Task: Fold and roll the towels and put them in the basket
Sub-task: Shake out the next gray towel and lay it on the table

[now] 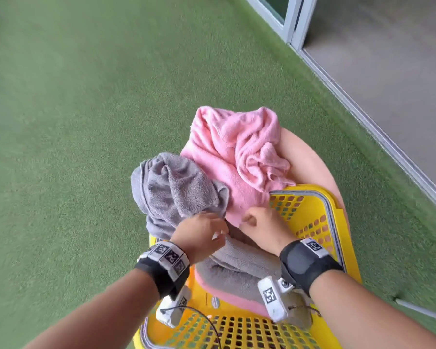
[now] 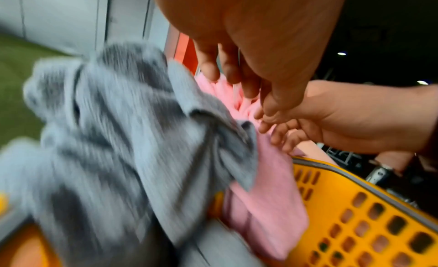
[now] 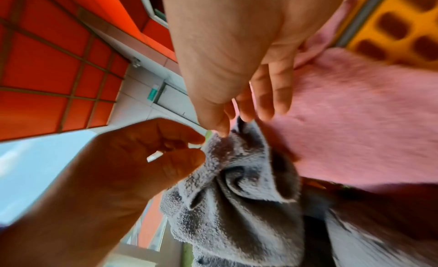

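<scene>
A crumpled grey towel (image 1: 176, 190) (image 2: 118, 140) (image 3: 237, 205) hangs over the far left rim of the yellow basket (image 1: 320, 222) (image 2: 367, 214). A crumpled pink towel (image 1: 237, 147) (image 2: 272, 186) (image 3: 355, 121) lies beyond it on the table. A rolled grey towel (image 1: 237, 263) and a rolled pink towel (image 1: 227, 295) lie inside the basket. My left hand (image 1: 219, 230) (image 2: 237, 80) (image 3: 184, 149) hovers at the grey towel's edge, fingers loosely curled, nothing plainly held. My right hand (image 1: 248, 219) (image 2: 275, 132) (image 3: 246, 113) rests relaxed fingers on the pink towel, its thumb touching the grey one.
The basket and pink towel sit on a round pink table (image 1: 310, 157). Green turf (image 1: 86, 122) spreads to the left and beyond. A white door frame (image 1: 363, 117) runs along the right, with grey floor (image 1: 388, 59) behind it.
</scene>
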A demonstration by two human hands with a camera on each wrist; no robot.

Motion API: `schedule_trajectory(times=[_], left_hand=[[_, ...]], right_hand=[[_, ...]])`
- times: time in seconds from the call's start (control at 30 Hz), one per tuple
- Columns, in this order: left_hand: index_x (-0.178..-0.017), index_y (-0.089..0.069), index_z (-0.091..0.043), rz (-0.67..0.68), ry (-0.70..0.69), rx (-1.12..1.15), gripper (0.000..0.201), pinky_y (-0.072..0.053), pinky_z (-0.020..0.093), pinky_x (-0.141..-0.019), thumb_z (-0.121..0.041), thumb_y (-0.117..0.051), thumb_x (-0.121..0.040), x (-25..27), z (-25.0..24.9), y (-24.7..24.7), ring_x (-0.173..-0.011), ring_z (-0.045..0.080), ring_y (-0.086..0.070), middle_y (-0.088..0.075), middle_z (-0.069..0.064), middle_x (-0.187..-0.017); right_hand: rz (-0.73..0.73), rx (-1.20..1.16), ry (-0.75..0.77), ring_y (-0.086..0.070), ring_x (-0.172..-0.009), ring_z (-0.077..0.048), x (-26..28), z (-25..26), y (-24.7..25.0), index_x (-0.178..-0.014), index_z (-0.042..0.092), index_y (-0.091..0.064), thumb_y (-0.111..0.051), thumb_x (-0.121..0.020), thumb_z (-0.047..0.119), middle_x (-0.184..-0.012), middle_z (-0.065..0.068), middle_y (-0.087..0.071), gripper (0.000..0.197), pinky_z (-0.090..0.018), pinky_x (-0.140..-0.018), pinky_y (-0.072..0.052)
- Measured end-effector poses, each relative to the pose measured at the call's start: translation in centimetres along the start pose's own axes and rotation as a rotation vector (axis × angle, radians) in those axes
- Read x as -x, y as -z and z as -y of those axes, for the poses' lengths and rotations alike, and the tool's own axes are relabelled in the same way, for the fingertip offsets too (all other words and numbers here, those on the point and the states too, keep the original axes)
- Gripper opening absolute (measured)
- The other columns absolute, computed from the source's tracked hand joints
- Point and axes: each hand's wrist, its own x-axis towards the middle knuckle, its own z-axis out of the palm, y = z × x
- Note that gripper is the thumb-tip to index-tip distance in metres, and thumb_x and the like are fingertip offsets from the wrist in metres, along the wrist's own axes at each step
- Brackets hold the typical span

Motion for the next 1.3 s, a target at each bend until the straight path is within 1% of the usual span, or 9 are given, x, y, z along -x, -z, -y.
schedule_trajectory(times=[0.13,0.23,0.3,0.5,0.73,0.97,1.13,1.2,1.3], left_hand=[[-0.092,-0.066,-0.031,-0.330,-0.038,-0.170,0.020,-0.050,0.033,-0.074,-0.044,-0.065,-0.077,-0.5,2.3,4.1,-0.092,0.020,-0.052,-0.056,-0.008,-0.089],[-0.120,-0.057,-0.032,-0.173,0.111,-0.348,0.065,-0.046,0.041,-0.087,-0.063,-0.070,-0.064,-1.1,4.6,5.6,-0.106,0.024,-0.046,-0.051,-0.002,-0.112],[-0.122,-0.058,-0.030,-0.111,0.128,-0.404,0.064,-0.046,0.042,-0.089,-0.058,-0.067,-0.066,-1.1,5.8,5.3,-0.110,0.025,-0.046,-0.051,0.000,-0.115],[-0.089,-0.069,-0.020,-0.315,0.081,-0.161,0.037,-0.053,0.037,-0.066,-0.042,-0.039,-0.087,0.0,6.0,5.9,-0.086,0.027,-0.062,-0.061,0.001,-0.085],[-0.080,-0.060,-0.022,-0.533,0.071,0.180,0.035,-0.046,0.039,-0.059,-0.049,-0.044,-0.096,2.7,5.2,9.3,-0.069,0.022,-0.059,-0.059,-0.003,-0.073],[-0.070,-0.059,-0.016,-0.784,0.027,0.408,0.038,-0.044,0.038,-0.058,-0.038,-0.049,-0.099,4.9,4.5,14.1,-0.062,0.014,-0.052,-0.051,-0.005,-0.066],[-0.117,-0.072,-0.025,-0.694,-0.169,0.259,0.025,-0.046,0.030,-0.074,-0.033,-0.055,-0.100,5.6,2.8,15.2,-0.082,0.012,-0.055,-0.062,-0.010,-0.091],[-0.124,-0.069,-0.024,-0.696,-0.246,0.200,0.027,-0.046,0.030,-0.081,-0.025,-0.058,-0.099,5.7,2.2,14.9,-0.089,0.016,-0.055,-0.066,-0.009,-0.103],[-0.125,-0.068,-0.023,-0.733,-0.266,0.159,0.028,-0.047,0.029,-0.086,-0.026,-0.055,-0.100,6.0,1.6,14.2,-0.097,0.016,-0.060,-0.067,-0.009,-0.114]], right_hand=[[-0.168,-0.023,0.223,-0.063,-0.080,-0.012,-3.6,5.3,0.8,-0.099,0.029,-0.066,-0.075,-0.076,0.039,-0.089,0.010,-0.066,0.027,-0.033,-0.077,-0.053],[-0.122,0.171,0.333,-0.054,-0.104,-0.021,-5.6,8.1,0.4,-0.117,0.025,-0.059,-0.078,-0.071,0.044,-0.113,0.001,-0.056,0.053,-0.039,-0.087,-0.050],[-0.063,0.351,0.366,-0.046,-0.111,-0.024,-6.0,9.3,-0.4,-0.122,0.023,-0.054,-0.078,-0.068,0.045,-0.119,-0.002,-0.050,0.063,-0.043,-0.085,-0.050],[-0.154,0.168,0.405,-0.049,-0.098,-0.023,-6.9,9.2,-1.6,-0.093,0.024,-0.073,-0.069,-0.082,0.022,-0.102,0.003,-0.058,0.012,-0.042,-0.083,-0.050],[-0.259,-0.208,0.290,-0.060,-0.079,-0.014,-6.1,12.1,2.4,-0.084,0.019,-0.074,-0.071,-0.087,0.025,-0.082,0.006,-0.062,0.008,-0.030,-0.074,-0.047],[-0.098,-0.604,0.267,-0.056,-0.058,-0.010,-4.8,16.6,6.8,-0.081,0.009,-0.075,-0.061,-0.093,0.027,-0.061,0.002,-0.062,0.025,-0.037,-0.064,-0.047],[0.193,-0.760,0.127,-0.059,-0.060,-0.020,-3.6,20.0,8.5,-0.093,0.003,-0.073,-0.070,-0.086,0.049,-0.074,-0.013,-0.065,0.047,-0.032,-0.058,-0.050],[0.249,-0.739,0.064,-0.059,-0.058,-0.020,-3.7,21.0,8.6,-0.106,-0.007,-0.066,-0.076,-0.086,0.033,-0.073,-0.013,-0.062,0.045,-0.032,-0.059,-0.050],[0.353,-0.751,-0.144,-0.055,-0.051,-0.017,-3.1,21.8,8.3,-0.096,0.006,-0.066,-0.067,-0.092,0.023,-0.067,-0.009,-0.054,0.018,-0.027,-0.050,-0.051]])
